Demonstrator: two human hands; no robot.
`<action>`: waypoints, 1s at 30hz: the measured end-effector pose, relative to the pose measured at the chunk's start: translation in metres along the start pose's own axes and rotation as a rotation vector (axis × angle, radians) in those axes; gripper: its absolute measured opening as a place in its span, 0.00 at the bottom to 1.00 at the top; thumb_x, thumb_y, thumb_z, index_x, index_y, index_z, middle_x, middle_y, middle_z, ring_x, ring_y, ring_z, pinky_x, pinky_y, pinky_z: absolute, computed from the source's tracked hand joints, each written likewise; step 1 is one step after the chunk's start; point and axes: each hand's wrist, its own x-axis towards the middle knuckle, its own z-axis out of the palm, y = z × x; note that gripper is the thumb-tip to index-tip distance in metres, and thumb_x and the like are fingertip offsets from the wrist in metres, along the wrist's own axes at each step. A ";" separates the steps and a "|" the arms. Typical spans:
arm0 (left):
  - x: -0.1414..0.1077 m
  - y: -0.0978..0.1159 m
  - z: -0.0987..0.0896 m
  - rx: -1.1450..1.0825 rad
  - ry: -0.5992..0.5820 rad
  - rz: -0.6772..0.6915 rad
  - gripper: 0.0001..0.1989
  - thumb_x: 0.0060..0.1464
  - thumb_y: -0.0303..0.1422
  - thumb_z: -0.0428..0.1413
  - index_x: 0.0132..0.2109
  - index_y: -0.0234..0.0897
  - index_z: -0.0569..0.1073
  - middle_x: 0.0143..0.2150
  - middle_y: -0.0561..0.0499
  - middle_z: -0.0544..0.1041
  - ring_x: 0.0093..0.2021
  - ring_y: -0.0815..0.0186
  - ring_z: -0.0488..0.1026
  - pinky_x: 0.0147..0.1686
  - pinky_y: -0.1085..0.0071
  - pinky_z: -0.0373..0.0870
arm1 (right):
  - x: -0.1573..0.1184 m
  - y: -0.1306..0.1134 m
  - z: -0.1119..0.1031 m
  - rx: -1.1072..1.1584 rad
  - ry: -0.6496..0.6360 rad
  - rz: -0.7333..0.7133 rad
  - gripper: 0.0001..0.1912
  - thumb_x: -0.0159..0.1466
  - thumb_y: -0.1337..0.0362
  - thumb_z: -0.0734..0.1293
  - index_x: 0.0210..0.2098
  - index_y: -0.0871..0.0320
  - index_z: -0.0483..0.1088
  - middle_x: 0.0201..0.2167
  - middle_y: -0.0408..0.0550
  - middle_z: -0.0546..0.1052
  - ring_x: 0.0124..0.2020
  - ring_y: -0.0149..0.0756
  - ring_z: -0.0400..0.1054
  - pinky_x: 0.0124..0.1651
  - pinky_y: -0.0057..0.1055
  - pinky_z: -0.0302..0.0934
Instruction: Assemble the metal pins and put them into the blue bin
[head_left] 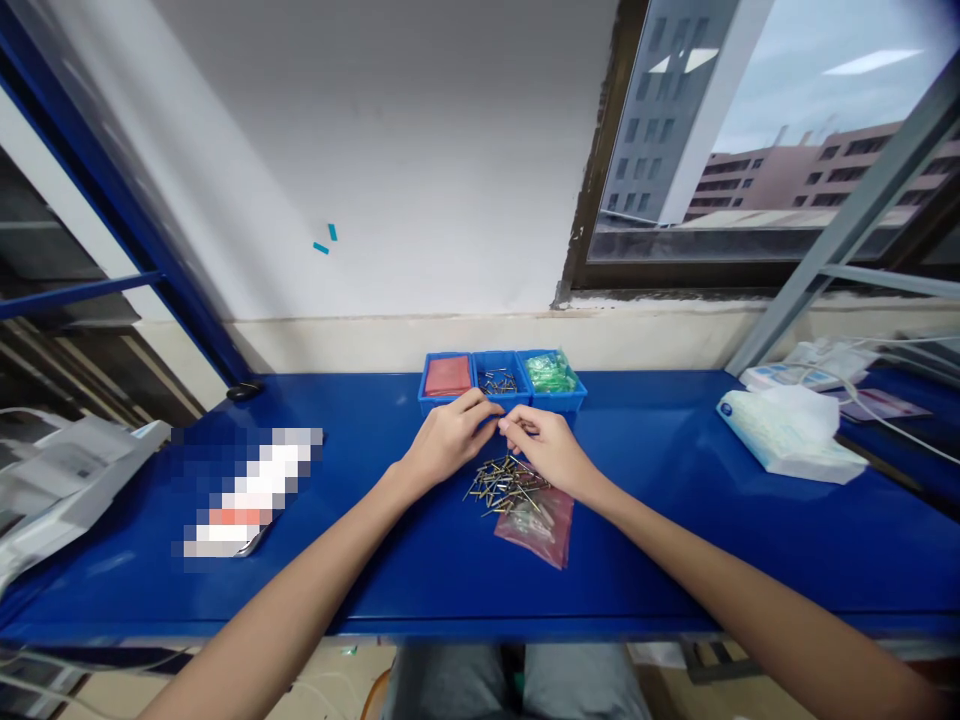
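Observation:
My left hand (454, 435) and my right hand (553, 447) meet over the table, fingertips nearly touching. Both are closed in a pinch, but whatever sits between the fingers is too small to make out. Just below them lies a loose pile of thin metal pins (501, 487), possibly rivets or screws. A pink plastic bag (555, 535) lies partly under the pile, with clear bags or pieces showing on it. Behind my hands stand joined blue bins (568, 401), holding flat pink bags (448, 376), metal pins (496, 381) and green plastic bags (551, 373).
A blue table (645, 560) runs below the wall and window. White equipment (82, 470) stands at the left, near a blurred-out flat object (259, 490) and a small black item (245, 390). To the right are a tissue pack (780, 435) and white devices with cables (814, 365).

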 end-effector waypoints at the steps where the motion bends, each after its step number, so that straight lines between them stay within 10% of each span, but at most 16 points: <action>1: 0.000 0.000 0.000 -0.003 0.007 0.004 0.09 0.67 0.30 0.51 0.48 0.35 0.74 0.43 0.46 0.74 0.39 0.66 0.74 0.40 0.70 0.73 | 0.000 -0.001 -0.001 0.013 0.010 0.004 0.16 0.68 0.57 0.61 0.28 0.57 0.67 0.23 0.42 0.72 0.26 0.31 0.67 0.32 0.28 0.61; 10: 0.004 0.007 -0.002 -0.204 0.084 -0.001 0.09 0.65 0.26 0.51 0.49 0.34 0.75 0.42 0.46 0.77 0.39 0.67 0.75 0.42 0.69 0.74 | 0.009 0.004 -0.020 -0.119 0.066 -0.046 0.08 0.64 0.65 0.68 0.43 0.57 0.72 0.34 0.46 0.77 0.35 0.34 0.72 0.35 0.29 0.63; 30: 0.003 0.006 -0.005 -0.175 0.022 0.037 0.17 0.69 0.27 0.47 0.62 0.35 0.67 0.51 0.41 0.78 0.48 0.63 0.77 0.47 0.63 0.77 | 0.007 -0.004 -0.023 -0.340 0.099 -0.197 0.07 0.68 0.66 0.65 0.33 0.57 0.73 0.32 0.45 0.74 0.33 0.34 0.68 0.38 0.30 0.60</action>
